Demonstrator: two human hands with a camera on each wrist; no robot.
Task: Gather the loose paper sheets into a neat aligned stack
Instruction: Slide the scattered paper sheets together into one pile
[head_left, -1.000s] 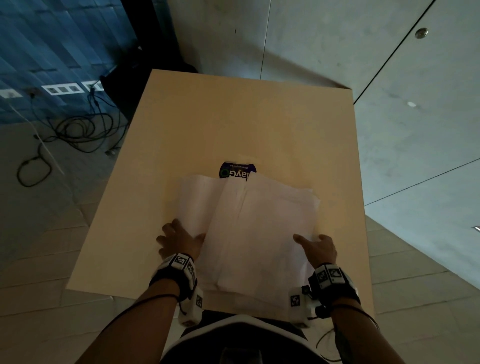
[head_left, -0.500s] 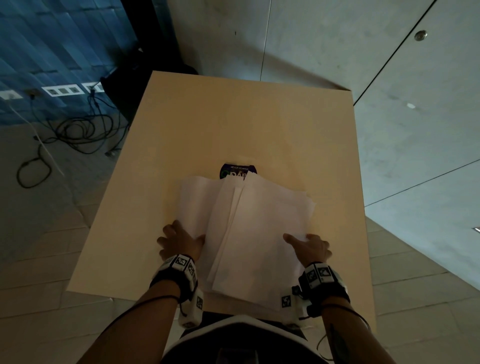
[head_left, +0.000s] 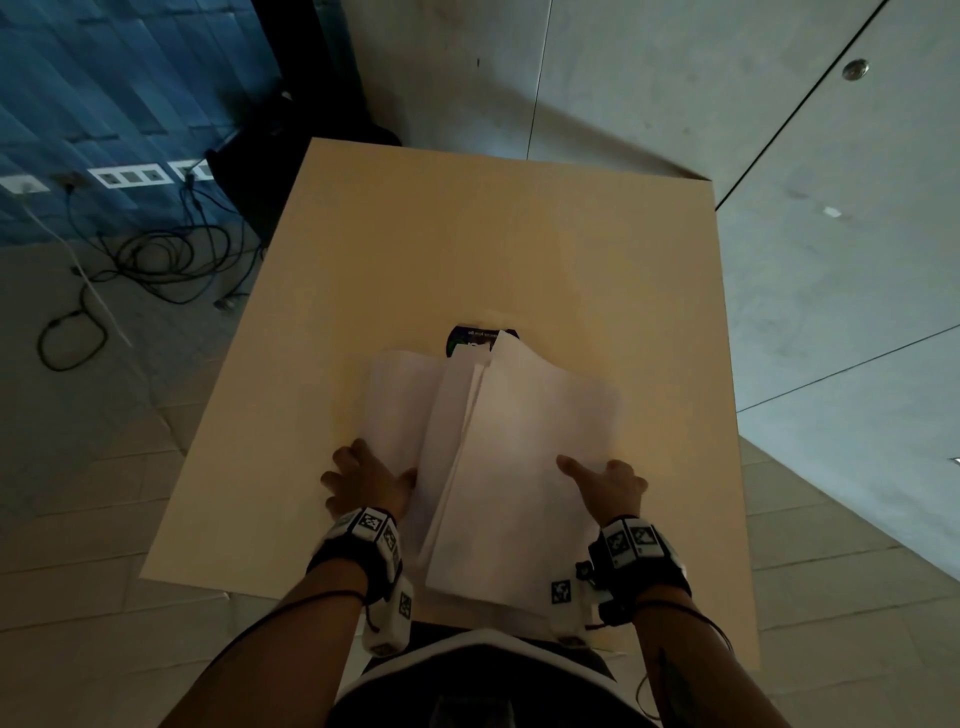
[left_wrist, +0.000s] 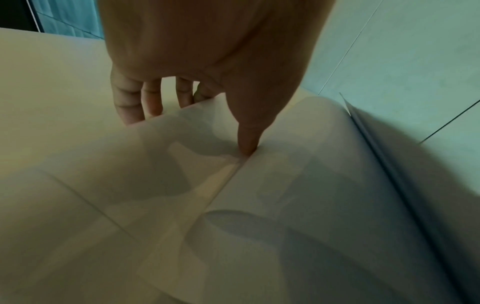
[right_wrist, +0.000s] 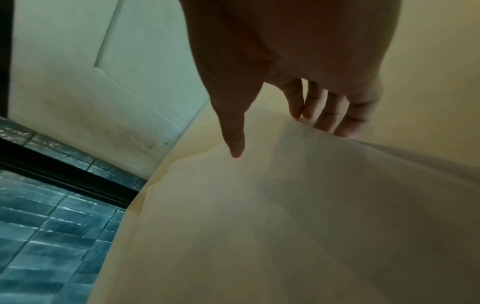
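Several white paper sheets (head_left: 519, 441) lie fanned near the front edge of the beige table (head_left: 467, 249), the right ones overlapping a left sheet (head_left: 395, 405). My left hand (head_left: 374, 470) holds the left sheet's near corner. In the left wrist view its thumb (left_wrist: 246, 133) presses on top by a sheet edge and its fingers (left_wrist: 135, 102) reach under the raised paper (left_wrist: 285, 205). My right hand (head_left: 600, 470) holds the right edge of the upper sheets. Its thumb (right_wrist: 233, 133) lies over the paper (right_wrist: 337, 185) and its fingers (right_wrist: 335, 115) sit behind the lifted edge.
A dark blue round thing with print (head_left: 470, 338) pokes out from under the far end of the sheets. Black cables (head_left: 156, 260) lie on the floor to the left. The near ends of the sheets overhang the table's front edge by my body.
My right hand has moved left with the upper sheets, sliding them further over the left sheet and covering more of the blue thing. The left hand has hardly moved.
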